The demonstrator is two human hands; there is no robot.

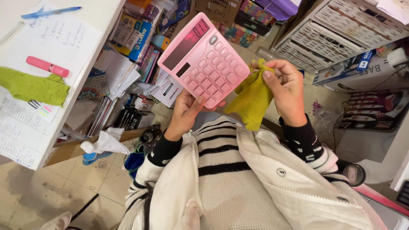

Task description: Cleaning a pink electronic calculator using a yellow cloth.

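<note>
Our left hand point(187, 111) gripping a pink calculator point(203, 59) from beneath, our right hand point(286, 87) at three o'clock pinching a yellow-green cloth point(251, 100)

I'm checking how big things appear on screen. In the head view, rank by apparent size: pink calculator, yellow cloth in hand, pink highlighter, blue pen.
1. pink calculator, held nearest the camera
2. yellow cloth
3 and 4. pink highlighter and blue pen: too alike to rank.

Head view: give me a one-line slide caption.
Left hand holds a pink calculator by its lower edge; right hand pinches a yellow-green cloth beside it, over a cluttered floor.
</note>
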